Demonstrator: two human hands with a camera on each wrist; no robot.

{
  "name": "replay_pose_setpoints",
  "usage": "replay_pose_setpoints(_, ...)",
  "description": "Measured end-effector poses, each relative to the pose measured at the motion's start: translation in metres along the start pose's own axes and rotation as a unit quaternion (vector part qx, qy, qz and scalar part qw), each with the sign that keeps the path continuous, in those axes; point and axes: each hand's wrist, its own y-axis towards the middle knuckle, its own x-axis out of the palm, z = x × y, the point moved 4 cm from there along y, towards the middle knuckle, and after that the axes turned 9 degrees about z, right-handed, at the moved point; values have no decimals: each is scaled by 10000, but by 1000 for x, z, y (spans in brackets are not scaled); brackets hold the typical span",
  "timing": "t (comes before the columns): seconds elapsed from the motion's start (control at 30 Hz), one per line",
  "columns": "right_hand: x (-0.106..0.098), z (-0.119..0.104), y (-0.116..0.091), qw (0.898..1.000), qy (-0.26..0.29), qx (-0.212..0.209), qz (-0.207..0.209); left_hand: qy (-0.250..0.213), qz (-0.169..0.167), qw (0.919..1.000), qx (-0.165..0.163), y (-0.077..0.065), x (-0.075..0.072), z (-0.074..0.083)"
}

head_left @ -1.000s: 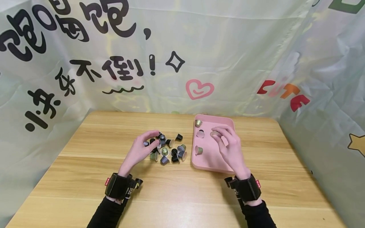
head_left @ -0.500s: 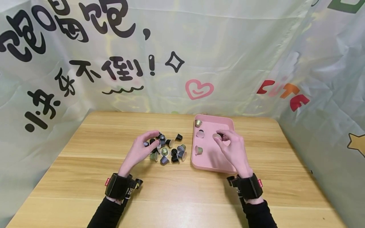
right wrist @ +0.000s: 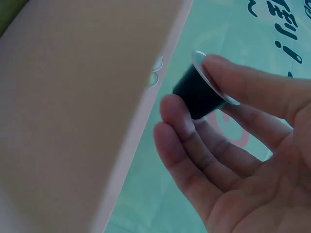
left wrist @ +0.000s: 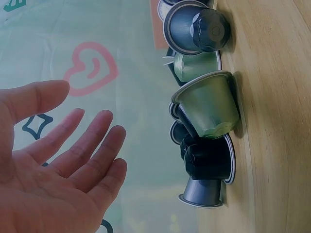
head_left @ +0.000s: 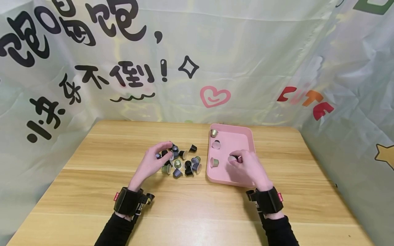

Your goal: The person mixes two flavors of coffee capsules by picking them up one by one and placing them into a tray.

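My right hand [head_left: 250, 167] pinches a dark coffee capsule [right wrist: 197, 92] between thumb and fingers, above the near part of the pink tray [head_left: 237, 136]. The capsule lies tilted, its pale lid toward the thumb. Along the tray's left side lie a gold capsule [head_left: 214, 133], one showing its pale lid [head_left: 216, 144], and a green capsule [head_left: 214, 162]. My left hand [head_left: 152, 160] hovers at the left of a loose heap of black, blue and green capsules [head_left: 177, 164]. Its fingers are relaxed and hold nothing. In the left wrist view a green capsule [left wrist: 209, 107] stands nearest.
The wooden table [head_left: 191, 212] carries the heap left of the tray. One black capsule [head_left: 193, 148] sits at the heap's far right. A printed cloth [head_left: 261, 61] hangs behind the table and on both sides.
My right hand has drawn nearer to me over the tray with the dark capsule, its lid turning toward the left. My left hand has stayed almost still.
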Motion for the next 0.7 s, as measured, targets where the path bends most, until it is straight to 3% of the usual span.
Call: replay_pose_setpoints(0.7, 21, 3, -7, 9940, -250, 424, -975, -23, -30, 10000, 9, -1, 0, 1)
